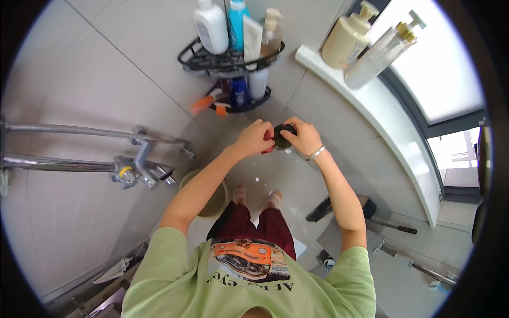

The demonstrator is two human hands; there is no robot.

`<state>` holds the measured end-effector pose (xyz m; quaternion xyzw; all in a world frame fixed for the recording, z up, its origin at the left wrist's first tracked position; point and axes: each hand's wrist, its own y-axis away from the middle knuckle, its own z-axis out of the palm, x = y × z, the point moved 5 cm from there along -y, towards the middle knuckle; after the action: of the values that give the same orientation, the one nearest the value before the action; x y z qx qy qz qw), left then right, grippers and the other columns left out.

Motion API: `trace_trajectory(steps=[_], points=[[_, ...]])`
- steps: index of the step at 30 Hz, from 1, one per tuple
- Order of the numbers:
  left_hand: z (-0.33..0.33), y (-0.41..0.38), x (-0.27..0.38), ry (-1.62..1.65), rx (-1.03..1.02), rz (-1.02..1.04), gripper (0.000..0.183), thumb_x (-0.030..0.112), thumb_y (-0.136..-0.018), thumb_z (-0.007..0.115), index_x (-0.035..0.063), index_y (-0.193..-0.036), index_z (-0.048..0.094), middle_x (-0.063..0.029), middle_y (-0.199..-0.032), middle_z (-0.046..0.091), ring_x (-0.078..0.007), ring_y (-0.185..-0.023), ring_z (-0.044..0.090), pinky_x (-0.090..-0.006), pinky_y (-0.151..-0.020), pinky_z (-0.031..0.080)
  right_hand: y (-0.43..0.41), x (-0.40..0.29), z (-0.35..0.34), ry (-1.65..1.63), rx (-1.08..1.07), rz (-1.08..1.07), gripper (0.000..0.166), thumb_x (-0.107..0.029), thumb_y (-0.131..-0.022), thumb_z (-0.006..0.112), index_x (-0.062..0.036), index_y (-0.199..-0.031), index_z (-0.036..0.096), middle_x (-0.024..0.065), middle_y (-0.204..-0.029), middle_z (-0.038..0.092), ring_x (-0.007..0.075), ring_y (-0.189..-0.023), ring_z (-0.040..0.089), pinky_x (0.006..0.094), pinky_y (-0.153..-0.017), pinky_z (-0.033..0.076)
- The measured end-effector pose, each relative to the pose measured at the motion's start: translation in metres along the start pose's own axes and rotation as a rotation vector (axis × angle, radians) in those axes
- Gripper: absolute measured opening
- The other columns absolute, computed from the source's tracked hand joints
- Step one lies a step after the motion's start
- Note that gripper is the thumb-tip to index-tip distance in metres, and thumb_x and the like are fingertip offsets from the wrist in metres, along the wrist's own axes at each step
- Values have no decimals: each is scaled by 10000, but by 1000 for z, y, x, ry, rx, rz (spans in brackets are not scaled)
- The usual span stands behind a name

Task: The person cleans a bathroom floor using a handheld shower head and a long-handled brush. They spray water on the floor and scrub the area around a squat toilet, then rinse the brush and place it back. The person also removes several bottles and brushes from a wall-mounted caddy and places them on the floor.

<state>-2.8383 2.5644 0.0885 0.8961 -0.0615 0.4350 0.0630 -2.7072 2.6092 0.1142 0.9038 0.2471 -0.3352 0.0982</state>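
Both of my hands are raised close together over the wet tiled floor. My left hand (256, 138) has its fingers curled around a small red item (268, 143), mostly hidden by the fingers. Just to its right, my right hand (305, 136) grips a small dark round object (283, 143) between thumb and fingers. The red item sits right beside the round object's left edge; whether they touch I cannot tell. On my right wrist is a silver bangle (317, 153).
A black corner rack (230, 63) with several bottles hangs ahead. Two pump bottles (348, 37) stand on the white window ledge (381, 107). Shower pipes and a valve (125, 173) jut from the left wall. A bucket (212, 198) stands by my feet, a brush (320, 210) to the right.
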Motion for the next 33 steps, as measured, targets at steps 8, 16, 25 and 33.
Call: trace_trajectory(steps=[8,16,25,33], points=[[135,0,-139,86,202,-197,158,147,-609,584,53,-704,499,-98,-742,493,-230,-634,496,-311,-575,408,25,169,125,-118,-17,264,234,-240,-662,574,-114,-849,511,125,-705,568,288,-652,549,352,-583,431],[333,-8,-325,133,216,-520,183,151,-607,599,95,-758,512,-111,-805,480,-258,-691,514,-328,-608,424,44,386,310,-102,-121,440,297,-213,-643,577,-129,-912,483,166,-746,562,324,-699,542,364,-623,429],[465,-33,-422,130,167,-412,192,131,-620,571,127,-803,515,-105,-867,472,-278,-766,503,-364,-638,419,61,539,422,-317,-125,632,406,-199,-645,590,-74,-992,421,172,-804,546,249,-721,540,300,-653,417],[504,-28,-450,114,-18,-540,327,132,-622,568,153,-926,450,-97,-951,440,-285,-821,496,-379,-670,418,79,568,444,-394,-141,784,540,-214,-649,610,-58,-1106,369,140,-815,555,182,-782,519,258,-711,388]])
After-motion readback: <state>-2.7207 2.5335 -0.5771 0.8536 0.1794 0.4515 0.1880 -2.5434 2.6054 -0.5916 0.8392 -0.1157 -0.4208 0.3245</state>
